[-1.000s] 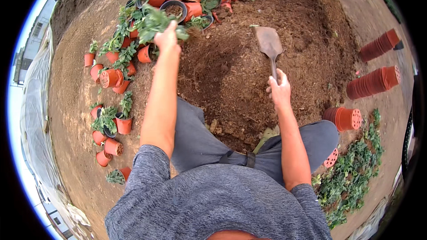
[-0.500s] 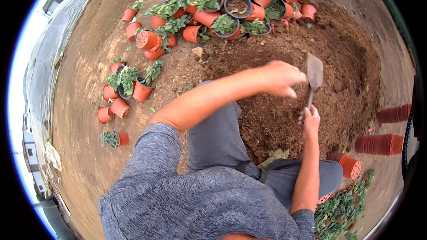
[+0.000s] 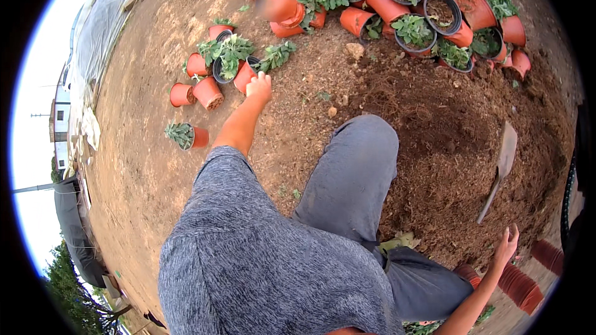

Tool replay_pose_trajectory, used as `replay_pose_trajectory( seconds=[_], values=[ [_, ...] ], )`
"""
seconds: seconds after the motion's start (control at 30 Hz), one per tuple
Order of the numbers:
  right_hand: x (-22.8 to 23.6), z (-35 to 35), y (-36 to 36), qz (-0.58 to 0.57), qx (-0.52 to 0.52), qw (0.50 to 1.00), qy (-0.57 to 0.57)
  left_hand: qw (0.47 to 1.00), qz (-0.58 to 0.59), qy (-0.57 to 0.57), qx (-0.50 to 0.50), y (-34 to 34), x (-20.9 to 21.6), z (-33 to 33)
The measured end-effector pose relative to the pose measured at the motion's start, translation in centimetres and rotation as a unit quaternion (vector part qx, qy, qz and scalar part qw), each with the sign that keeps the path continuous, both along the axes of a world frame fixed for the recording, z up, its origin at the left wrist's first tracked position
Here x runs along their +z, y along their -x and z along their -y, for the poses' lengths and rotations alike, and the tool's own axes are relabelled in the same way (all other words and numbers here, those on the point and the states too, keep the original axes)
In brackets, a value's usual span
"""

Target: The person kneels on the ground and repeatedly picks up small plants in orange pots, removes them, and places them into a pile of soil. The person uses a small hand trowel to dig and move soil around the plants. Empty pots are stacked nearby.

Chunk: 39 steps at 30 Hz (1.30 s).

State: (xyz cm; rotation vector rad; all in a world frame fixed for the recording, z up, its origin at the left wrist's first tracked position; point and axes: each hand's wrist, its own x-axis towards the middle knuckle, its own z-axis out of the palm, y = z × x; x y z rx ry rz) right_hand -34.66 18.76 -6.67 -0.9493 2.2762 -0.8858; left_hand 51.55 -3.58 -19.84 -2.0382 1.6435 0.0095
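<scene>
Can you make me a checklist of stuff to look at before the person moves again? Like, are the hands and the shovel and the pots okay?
1. Left hand at a pot: ok, it reaches the orange pot with leaves at its mouth.
2. Firm hold on that pot: cannot tell, the hand hides where they meet.
3. Right hand free: ok, it holds nothing.
4. Shovel out of the hands: ok, it lies on the brown soil.
5. All pots in the big pile upright: not ok, several lie tipped over.
</scene>
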Motion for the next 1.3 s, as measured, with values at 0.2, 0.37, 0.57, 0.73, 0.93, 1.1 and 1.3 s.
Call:
replay_pose_trajectory(
  seconds=[0.2,0.37,0.57,0.73,0.93,1.1,1.3],
  values=[
    [0.6,-1.4,0.7,-0.033,0.003,0.998,-0.053,0.996,0.057,-0.022,-0.059,-2.4,-0.7,1.0],
    [0.7,-1.1,-0.1,-0.049,0.047,0.996,-0.064,0.992,0.101,-0.013,-0.069,-4.5,-2.1,-0.1],
    [3.8,0.5,-4.1,-0.056,0.06,0.993,-0.087,0.995,-0.021,0.021,-0.093,-6.3,-1.4,-3.2],
    [3.9,2.0,-6.4,-0.031,0.088,0.995,0.029,0.944,-0.27,0.188,-0.018,-0.2,1.4,-4.3],
    [5.6,5.7,-14.5,0.135,0.147,0.978,0.063,0.815,-0.502,0.263,-0.123,15.8,13.1,-2.4],
    [7.2,7.9,-20.3,0.309,0.192,0.921,0.139,0.657,-0.585,0.316,-0.355,29.0,23.0,1.3],
    [7.8,11.5,-22.1,0.407,0.178,0.847,0.29,0.512,-0.66,0.22,-0.505,42.1,29.4,0.6]
  ],
)
